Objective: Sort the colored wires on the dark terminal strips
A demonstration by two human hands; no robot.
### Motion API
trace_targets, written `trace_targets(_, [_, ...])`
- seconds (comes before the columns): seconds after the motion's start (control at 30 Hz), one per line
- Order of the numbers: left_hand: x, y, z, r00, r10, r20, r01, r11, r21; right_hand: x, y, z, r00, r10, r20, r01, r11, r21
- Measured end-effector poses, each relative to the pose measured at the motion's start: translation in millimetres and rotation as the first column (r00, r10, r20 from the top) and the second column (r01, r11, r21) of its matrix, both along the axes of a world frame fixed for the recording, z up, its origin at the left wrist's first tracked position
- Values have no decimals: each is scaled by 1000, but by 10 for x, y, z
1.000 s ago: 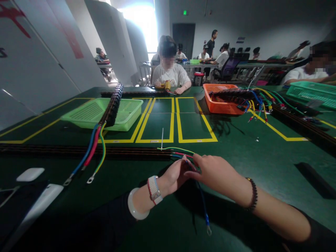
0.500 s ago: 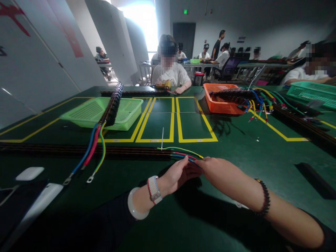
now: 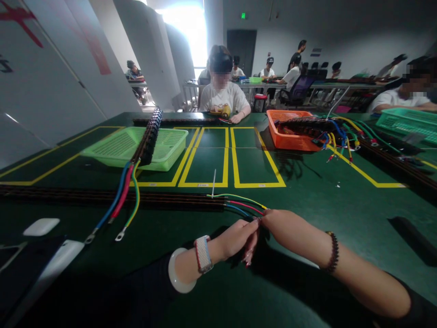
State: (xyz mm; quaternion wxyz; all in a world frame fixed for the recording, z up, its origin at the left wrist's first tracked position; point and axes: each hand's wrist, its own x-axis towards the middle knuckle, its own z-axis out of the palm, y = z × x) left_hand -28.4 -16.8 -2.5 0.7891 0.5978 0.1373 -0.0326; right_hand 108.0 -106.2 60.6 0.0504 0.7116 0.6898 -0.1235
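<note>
Yellow-green, red and blue wires come out of the right end of a long dark cable chain lying on the table. My right hand is closed round their far ends, knuckles up, which hides the tips. My left hand pinches with thumb and forefinger against the right fingertips, where the blue wire ends; its other fingers hang down. A white cable tie stands up from the chain near the wires.
A light green basket holds another chain with lugged wires hanging over its edge. An orange basket with wired chains is at right. A dark strip, white case and phone-like device lie nearer. A person sits opposite.
My left hand has drawn down, from lying along the wires to pinching at the right fingertips. The three wires now show spread apart. The view has shifted slightly.
</note>
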Motion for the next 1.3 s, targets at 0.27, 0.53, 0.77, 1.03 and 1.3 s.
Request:
trace_targets(0.27, [11,18,-61,1000,11,13,-11,999,-50,-17,58,-86,998,17,66,-12,998,-66])
trace_targets(0.53, [-23,61,56,990,-101,103,106,993,-45,206,185,31,995,38,-91,-10,958,288])
trace_targets(0.77, [-91,17,219,958,-275,-85,288,920,265,138,480,-217,944,141,-299,51,832,552])
trace_targets(1.03, [-72,44,73,965,-245,-92,261,927,270,-200,944,-296,951,189,-245,-32,848,529])
trace_targets(1.3, [-54,21,54,973,-208,-100,228,939,260,-366,1084,-394,945,140,-295,-3,908,420])
